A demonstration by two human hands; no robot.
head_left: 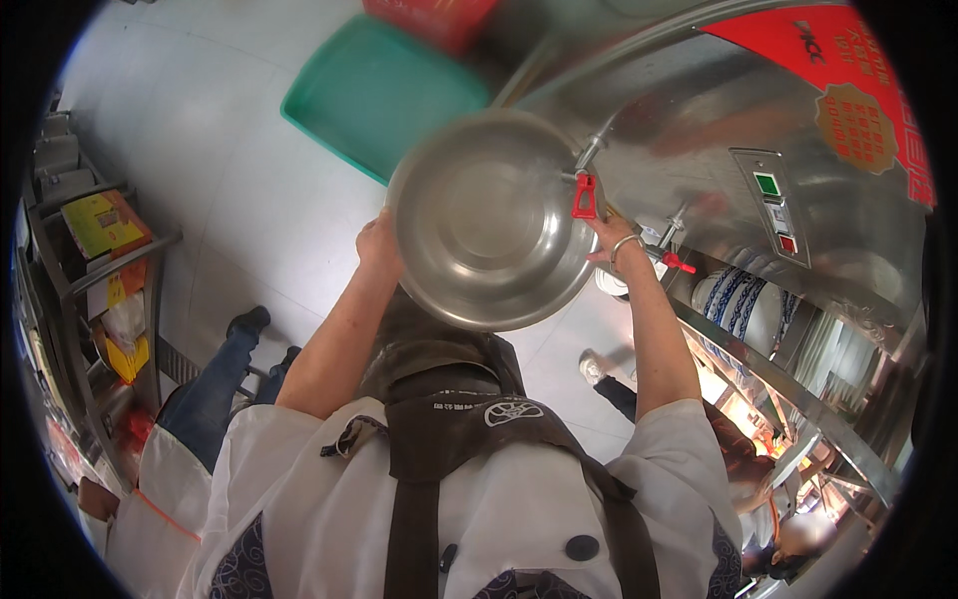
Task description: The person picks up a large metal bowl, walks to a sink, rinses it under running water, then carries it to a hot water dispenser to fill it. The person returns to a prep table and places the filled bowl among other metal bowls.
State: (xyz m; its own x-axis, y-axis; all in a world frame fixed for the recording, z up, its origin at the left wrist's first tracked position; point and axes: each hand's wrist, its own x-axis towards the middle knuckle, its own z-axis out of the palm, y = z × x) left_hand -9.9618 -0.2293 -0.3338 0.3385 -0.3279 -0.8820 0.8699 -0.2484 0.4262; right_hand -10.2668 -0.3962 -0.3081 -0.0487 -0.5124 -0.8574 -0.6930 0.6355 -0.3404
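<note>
A wide, round stainless steel basin (486, 217) is held level in front of my apron, beneath a metal tap (590, 153) with a red lever (584, 198). My left hand (379, 243) grips its left rim, fingers mostly hidden behind the metal. At the right rim is my right hand (615, 238), a bangle on its wrist; one finger reaches the lower end of the red lever. Whether that finger presses the lever is unclear. The basin's inside looks shiny, and I cannot tell if it holds water.
A green plastic tub (382, 97) sits on the floor beyond the basin. To the right stands a steel water boiler (673, 97) with a second red-levered tap (677, 261). Patterned bowls (741, 303) fill a rack below. One person (202, 404) is at left, another (756, 479) at right. A shelf (120, 262) holds boxes.
</note>
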